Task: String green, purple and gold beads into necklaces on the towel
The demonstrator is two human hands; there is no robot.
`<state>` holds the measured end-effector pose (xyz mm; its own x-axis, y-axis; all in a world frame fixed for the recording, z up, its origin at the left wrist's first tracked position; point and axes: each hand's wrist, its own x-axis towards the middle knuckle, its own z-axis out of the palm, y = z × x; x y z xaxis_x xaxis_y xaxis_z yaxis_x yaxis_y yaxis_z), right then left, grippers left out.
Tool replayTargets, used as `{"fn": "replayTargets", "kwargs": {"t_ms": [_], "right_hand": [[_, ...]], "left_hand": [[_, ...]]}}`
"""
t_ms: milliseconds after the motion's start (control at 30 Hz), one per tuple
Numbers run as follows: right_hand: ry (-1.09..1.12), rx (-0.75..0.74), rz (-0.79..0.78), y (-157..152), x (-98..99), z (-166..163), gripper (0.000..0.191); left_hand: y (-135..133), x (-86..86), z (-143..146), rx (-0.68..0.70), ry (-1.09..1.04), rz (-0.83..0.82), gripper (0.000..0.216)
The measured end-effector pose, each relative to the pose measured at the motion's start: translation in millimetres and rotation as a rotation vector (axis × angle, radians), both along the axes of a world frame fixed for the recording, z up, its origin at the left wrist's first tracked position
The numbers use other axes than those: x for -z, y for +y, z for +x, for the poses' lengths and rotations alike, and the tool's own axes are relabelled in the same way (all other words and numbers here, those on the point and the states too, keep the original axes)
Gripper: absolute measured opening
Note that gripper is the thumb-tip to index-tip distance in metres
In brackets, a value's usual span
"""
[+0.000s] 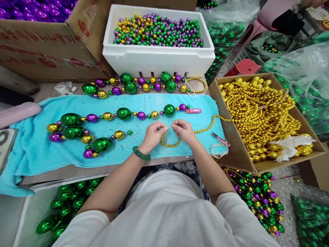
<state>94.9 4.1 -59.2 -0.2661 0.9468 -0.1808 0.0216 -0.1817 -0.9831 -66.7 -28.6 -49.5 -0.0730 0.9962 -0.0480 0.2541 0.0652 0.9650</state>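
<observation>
My left hand (153,134) and my right hand (183,130) are close together over a turquoise towel (77,154), both pinched on a strand of small gold beads (171,143) that loops below them and trails right toward a cardboard box. A thin white thread (128,137) runs left from my left hand to a long necklace of large green, purple and gold balls (102,118) lying on the towel. My left wrist wears a green bangle (141,154).
A white foam box (159,58) of mixed beads stands at the back, a second big-ball necklace (144,85) before it. A cardboard box of gold bead strands (262,113) sits right. Small scissors (220,139) lie on the towel's right edge. Green balls fill a tray (64,206) below.
</observation>
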Motion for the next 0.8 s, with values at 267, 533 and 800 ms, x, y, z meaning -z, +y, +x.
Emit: {"fn": "replayTargets", "kwargs": {"t_ms": [267, 533, 800], "right_hand": [[0.258, 0.273, -0.088, -2.5, 4.3, -17.5, 0.017], [0.135, 0.311, 0.133, 7.8, -3.7, 8.6, 0.022], [-0.32, -0.045, 0.705, -4.0, -9.0, 7.0, 0.009]], "left_hand": [[3.0, -2.6, 5.9, -0.008, -0.015, -0.011, 0.012], [-1.8, -1.1, -6.1, -0.048, -0.162, -0.137, 0.012], [-0.8, -8.5, -5.8, -0.018, -0.249, -0.183, 0.017]]}}
